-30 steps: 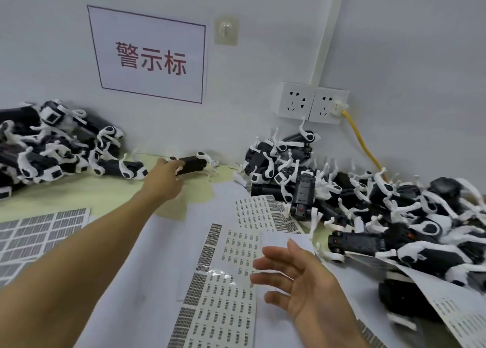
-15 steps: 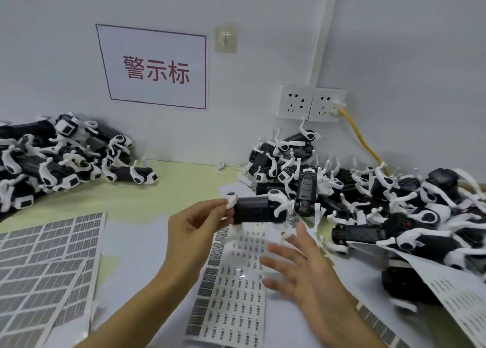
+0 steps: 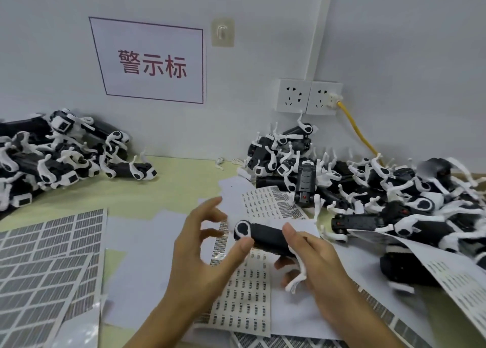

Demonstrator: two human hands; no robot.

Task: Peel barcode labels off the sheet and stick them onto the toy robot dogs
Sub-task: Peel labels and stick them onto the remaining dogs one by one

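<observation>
I hold one black toy robot dog [image 3: 265, 236] with white legs level over the middle of the table. My right hand [image 3: 318, 266] is shut on its right half, thumb on top, and a white leg sticks out below my fingers. My left hand [image 3: 207, 253] sits at the dog's left end with fingers spread; only the thumb tip touches the dog under its white round joint. Below both hands lies a barcode label sheet [image 3: 244, 292]. Another label sheet [image 3: 265, 203] lies further back.
A big pile of robot dogs [image 3: 389, 190] fills the right side, and a second pile [image 3: 55, 158] lies at the back left. Grid sheets [image 3: 47, 258] cover the near left. A curled label sheet [image 3: 447, 274] hangs at the right. Wall sockets [image 3: 307, 96] with a yellow cable [image 3: 360, 134] are behind.
My left hand fetched a dog from the back left pile and brought it to the middle. My right hand has now closed on it, and my left hand's fingers have let go.
</observation>
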